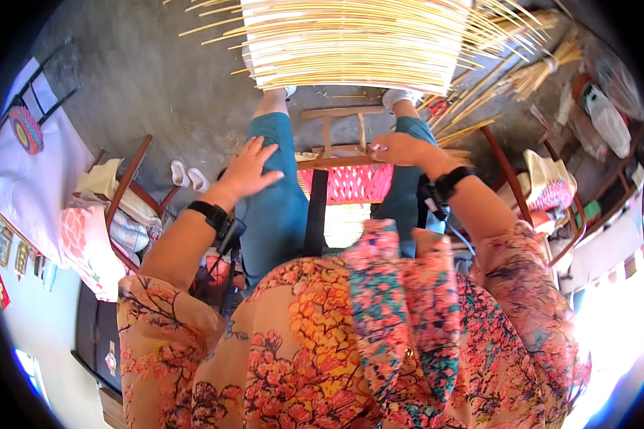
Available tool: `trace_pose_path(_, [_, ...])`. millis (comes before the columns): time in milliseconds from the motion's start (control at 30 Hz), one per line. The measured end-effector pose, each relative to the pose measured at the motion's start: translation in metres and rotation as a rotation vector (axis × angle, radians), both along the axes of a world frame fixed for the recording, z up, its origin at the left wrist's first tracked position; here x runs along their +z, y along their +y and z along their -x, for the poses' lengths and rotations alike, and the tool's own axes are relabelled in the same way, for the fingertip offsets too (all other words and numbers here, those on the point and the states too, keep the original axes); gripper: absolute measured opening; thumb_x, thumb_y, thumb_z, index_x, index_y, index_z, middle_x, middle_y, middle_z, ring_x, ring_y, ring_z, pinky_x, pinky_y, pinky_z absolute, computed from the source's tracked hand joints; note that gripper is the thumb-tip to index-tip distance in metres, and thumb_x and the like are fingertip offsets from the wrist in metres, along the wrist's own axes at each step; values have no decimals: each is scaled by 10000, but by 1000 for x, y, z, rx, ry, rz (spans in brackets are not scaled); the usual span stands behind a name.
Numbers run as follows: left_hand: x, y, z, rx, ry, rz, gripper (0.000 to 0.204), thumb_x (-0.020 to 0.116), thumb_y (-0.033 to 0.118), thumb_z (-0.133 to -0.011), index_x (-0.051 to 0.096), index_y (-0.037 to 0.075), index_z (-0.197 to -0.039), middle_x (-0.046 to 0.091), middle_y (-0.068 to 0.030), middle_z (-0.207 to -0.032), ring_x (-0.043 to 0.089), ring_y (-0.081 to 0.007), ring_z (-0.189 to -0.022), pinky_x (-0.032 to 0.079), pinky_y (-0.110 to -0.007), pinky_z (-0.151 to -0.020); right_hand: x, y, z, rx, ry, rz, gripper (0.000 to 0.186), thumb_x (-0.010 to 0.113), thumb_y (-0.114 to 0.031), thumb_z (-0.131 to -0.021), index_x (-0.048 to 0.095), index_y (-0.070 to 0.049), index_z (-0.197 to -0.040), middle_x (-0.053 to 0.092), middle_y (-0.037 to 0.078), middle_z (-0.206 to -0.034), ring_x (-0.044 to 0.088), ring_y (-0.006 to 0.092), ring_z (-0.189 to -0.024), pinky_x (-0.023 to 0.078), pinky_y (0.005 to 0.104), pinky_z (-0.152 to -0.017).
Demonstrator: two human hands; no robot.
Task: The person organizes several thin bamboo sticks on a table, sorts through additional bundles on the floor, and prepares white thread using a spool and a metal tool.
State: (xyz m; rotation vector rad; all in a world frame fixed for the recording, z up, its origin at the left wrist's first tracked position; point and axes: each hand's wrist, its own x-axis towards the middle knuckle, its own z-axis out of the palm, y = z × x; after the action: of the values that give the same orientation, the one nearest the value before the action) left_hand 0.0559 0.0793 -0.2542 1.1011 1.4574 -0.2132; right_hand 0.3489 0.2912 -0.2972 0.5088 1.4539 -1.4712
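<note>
Flowered blouse point(293, 336): six o'clock. Sticks point(350, 50) at twelve are judged mostly laid; bundle point(540, 74) at two, seemingly unused. Left hand point(247, 170): fingers spread; right hand point(402, 153): bunched, contents cannot be told.

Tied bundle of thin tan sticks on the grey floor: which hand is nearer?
Right. The right hand is short of the bundle, to its left; the left hand, over the teal left trouser leg, is farther left. Neither touches it.
</note>
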Motion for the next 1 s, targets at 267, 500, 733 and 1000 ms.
trace_pose_path(267, [-62,-19,21,34,100,-267,548,681,352,-666,557,128,-1150,493,-155,-1227,435,-313,-1169,373,-468,-873,-171,-149,-3,464,5,11,448,649,-332,-718,613,-50,-1063,610,170,-1071,573,306,-1030,464,406,-870])
trace_pose_path(500, [-76,-15,31,107,73,-278,476,671,289,-669,611,70,-1087,506,-211,-1217,479,-372,-1127,367,-446,-920,-205,-186,-15,297,49,-35,223,610,-166,-719,628,-49,-908,645,159,-898,617,322,-883,494,409,-768])
trace_pose_path(733, [-81,-22,37,104,98,-308,474,682,316,-660,624,103,-1079,526,-188,-1195,487,-339,-1127,376,-450,-914,-200,-181,9,211,103,-138,236,607,-236,-716,627,-63,-875,647,148,-807,631,312,-787,500,425,-688])
trace_pose_path(1000, [-76,-20,35,97,85,-302,509,687,313,-650,613,61,-1086,492,-207,-1239,468,-373,-1145,367,-454,-921,-196,-221,-23,163,157,-193,235,535,-221,-751,614,-32,-866,643,164,-812,636,326,-732,509,427,-628])
